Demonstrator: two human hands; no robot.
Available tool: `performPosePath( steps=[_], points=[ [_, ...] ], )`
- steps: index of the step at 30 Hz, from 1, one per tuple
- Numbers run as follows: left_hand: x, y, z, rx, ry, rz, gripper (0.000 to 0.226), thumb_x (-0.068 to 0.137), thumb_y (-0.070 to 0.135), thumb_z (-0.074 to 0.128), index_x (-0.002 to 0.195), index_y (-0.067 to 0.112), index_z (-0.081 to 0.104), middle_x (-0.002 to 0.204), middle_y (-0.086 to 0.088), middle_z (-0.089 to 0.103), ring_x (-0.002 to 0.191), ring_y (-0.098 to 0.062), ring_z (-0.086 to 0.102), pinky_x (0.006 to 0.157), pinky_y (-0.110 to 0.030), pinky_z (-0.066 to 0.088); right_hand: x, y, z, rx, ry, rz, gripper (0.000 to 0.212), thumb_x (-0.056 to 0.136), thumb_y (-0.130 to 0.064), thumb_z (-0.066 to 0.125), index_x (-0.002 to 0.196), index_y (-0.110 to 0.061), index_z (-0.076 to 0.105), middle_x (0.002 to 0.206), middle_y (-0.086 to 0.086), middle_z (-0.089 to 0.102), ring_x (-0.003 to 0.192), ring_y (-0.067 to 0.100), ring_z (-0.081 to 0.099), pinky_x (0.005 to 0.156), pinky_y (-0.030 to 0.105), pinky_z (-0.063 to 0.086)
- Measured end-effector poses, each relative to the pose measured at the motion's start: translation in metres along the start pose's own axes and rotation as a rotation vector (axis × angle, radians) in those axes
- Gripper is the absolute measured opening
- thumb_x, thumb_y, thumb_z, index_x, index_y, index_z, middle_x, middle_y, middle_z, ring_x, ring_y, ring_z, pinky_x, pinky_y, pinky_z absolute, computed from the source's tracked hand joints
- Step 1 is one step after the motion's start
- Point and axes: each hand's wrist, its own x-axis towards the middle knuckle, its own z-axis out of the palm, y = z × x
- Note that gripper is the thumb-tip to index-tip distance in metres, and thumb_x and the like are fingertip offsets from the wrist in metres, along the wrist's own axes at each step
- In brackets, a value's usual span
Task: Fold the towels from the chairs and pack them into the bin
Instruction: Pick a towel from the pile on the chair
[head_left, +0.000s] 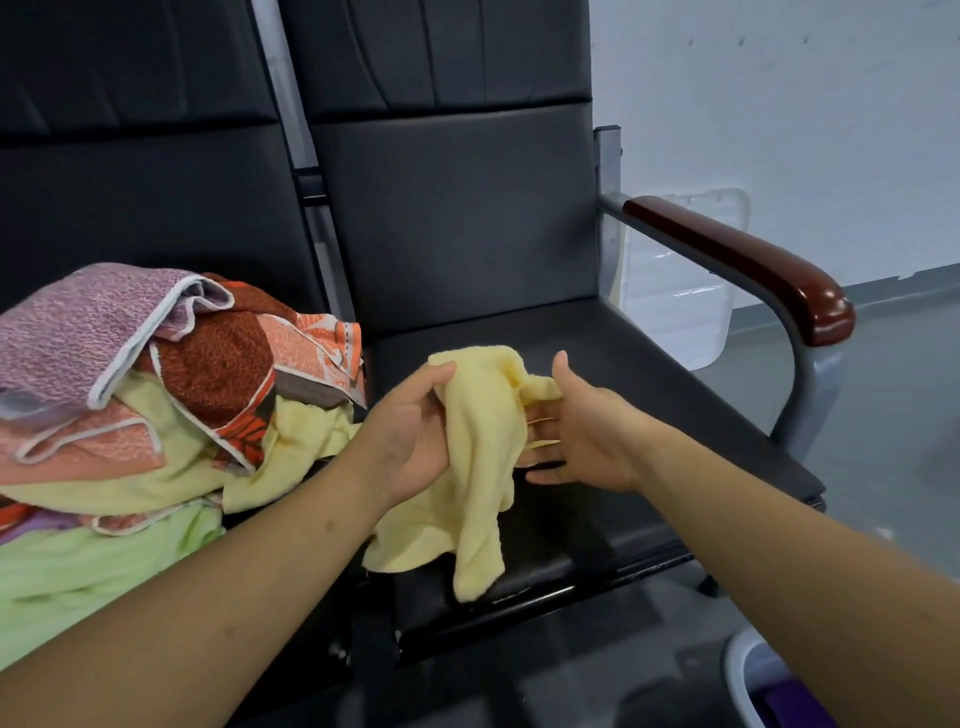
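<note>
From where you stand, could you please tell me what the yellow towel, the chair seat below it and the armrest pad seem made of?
The yellow towel looks like terry cloth: matte, fuzzy, hanging in limp folds. The chair seat seems leather or vinyl: smooth black, dull sheen. The armrest pad may be lacquered wood or plastic: glossy reddish-brown with highlights.

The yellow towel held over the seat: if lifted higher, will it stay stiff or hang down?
Likely floppy: the yellow towel droops in folds from the left hand. Probably light, since one hand grips it bunched. Its fuzzy surface should resist slipping.
</note>
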Motion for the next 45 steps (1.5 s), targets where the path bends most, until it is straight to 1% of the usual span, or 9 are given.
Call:
performPosePath(
  steps=[3, 7, 14, 17, 23, 29, 36, 41, 45],
  points=[
    [0.000, 0.004, -0.008, 0.010, 0.021, 0.017, 0.038, 0.096, 0.006, 0.048, 0.133, 0.002, 0.054, 0.131, -0.022, 0.062, 0.120, -0.037, 0.062, 0.097, -0.048, 0.053, 0.002, -0.001, 0.016, -0.057, -0.051, -0.023, 0.076, 0.091, -0.075, 0.041, 0.122, -0.011, 0.067, 0.114, 0.012, 0.073, 0.109, 0.031, 0.069, 0.094, 0.049, 0.055],
    [0.005, 0.002, -0.015, 0.213, 0.089, 0.047, 0.050, 0.092, -0.014, 0.049, 0.136, 0.009, 0.052, 0.130, -0.018, 0.062, 0.117, -0.035, 0.064, 0.099, -0.050, 0.053, 0.003, 0.003, 0.021, -0.124, -0.074, -0.101, 0.037, 0.089, -0.029, 0.074, 0.116, -0.005, 0.071, 0.115, 0.011, 0.073, 0.107, 0.029, 0.070, 0.096, 0.047, 0.056],
    [0.004, 0.010, -0.025, 0.131, 0.196, 0.051, 0.047, 0.082, -0.003, 0.070, 0.127, 0.004, 0.057, 0.123, -0.017, 0.068, 0.110, -0.029, 0.068, 0.092, -0.041, 0.056, 0.004, -0.003, 0.019, 0.061, -0.019, -0.209, 0.012, 0.090, -0.020, 0.070, 0.096, -0.012, 0.064, 0.096, 0.005, 0.069, 0.090, 0.022, 0.066, 0.077, 0.036, 0.055],
    [0.005, 0.016, -0.031, 0.074, 0.229, 0.026, 0.057, 0.075, 0.006, 0.076, 0.128, 0.001, 0.057, 0.120, -0.017, 0.070, 0.111, -0.028, 0.068, 0.091, -0.041, 0.057, -0.001, -0.010, 0.017, 0.228, -0.056, -0.258, 0.014, 0.095, -0.020, 0.065, 0.105, -0.011, 0.066, 0.105, 0.008, 0.072, 0.099, 0.026, 0.068, 0.091, 0.045, 0.054],
    [0.004, 0.002, -0.039, 0.155, 0.247, -0.261, 0.054, 0.072, 0.027, 0.082, 0.119, 0.004, 0.067, 0.116, -0.013, 0.070, 0.097, -0.024, 0.068, 0.088, -0.036, 0.056, -0.012, -0.018, 0.030, 0.456, -0.103, -0.255, 0.015, 0.096, -0.018, 0.065, 0.110, -0.013, 0.063, 0.106, 0.010, 0.073, 0.093, 0.025, 0.072, 0.079, 0.043, 0.060],
    [0.002, -0.018, -0.037, 0.493, 0.052, -0.502, 0.076, 0.075, 0.069, 0.061, 0.125, 0.011, 0.063, 0.099, -0.006, 0.067, 0.087, -0.017, 0.061, 0.076, -0.027, 0.050, -0.020, -0.030, 0.050, 0.437, -0.260, -0.225, 0.028, 0.086, -0.022, 0.074, 0.111, -0.015, 0.064, 0.100, 0.007, 0.070, 0.091, 0.023, 0.068, 0.096, 0.048, 0.055],
    [0.002, -0.021, -0.038, 0.581, -0.114, -0.250, 0.015, 0.092, 0.008, 0.061, 0.103, 0.010, 0.072, 0.095, -0.002, 0.073, 0.089, -0.015, 0.066, 0.085, -0.031, 0.049, -0.032, -0.043, 0.054, 0.505, -0.357, -0.179, 0.048, 0.074, -0.034, 0.074, 0.114, -0.008, 0.069, 0.111, 0.012, 0.071, 0.108, 0.027, 0.068, 0.095, 0.046, 0.055],
    [-0.003, -0.011, -0.032, 0.526, -0.158, -0.297, 0.007, 0.088, 0.019, 0.070, 0.089, 0.012, 0.072, 0.084, 0.000, 0.070, 0.075, -0.009, 0.067, 0.070, -0.022, 0.051, -0.033, -0.050, 0.031, 0.583, -0.326, -0.200, 0.032, 0.077, -0.034, 0.073, 0.095, -0.007, 0.077, 0.109, 0.010, 0.071, 0.114, 0.024, 0.065, 0.099, 0.043, 0.052],
    [-0.006, -0.028, -0.029, 0.436, -0.138, -0.509, 0.038, 0.091, 0.045, 0.064, 0.107, 0.011, 0.072, 0.085, -0.001, 0.070, 0.076, -0.011, 0.066, 0.072, -0.024, 0.054, -0.030, -0.046, 0.035, 0.556, -0.377, -0.185, 0.059, 0.080, -0.026, 0.076, 0.134, -0.007, 0.060, 0.124, 0.012, 0.063, 0.117, 0.025, 0.061, 0.098, 0.043, 0.055]
  ],
)
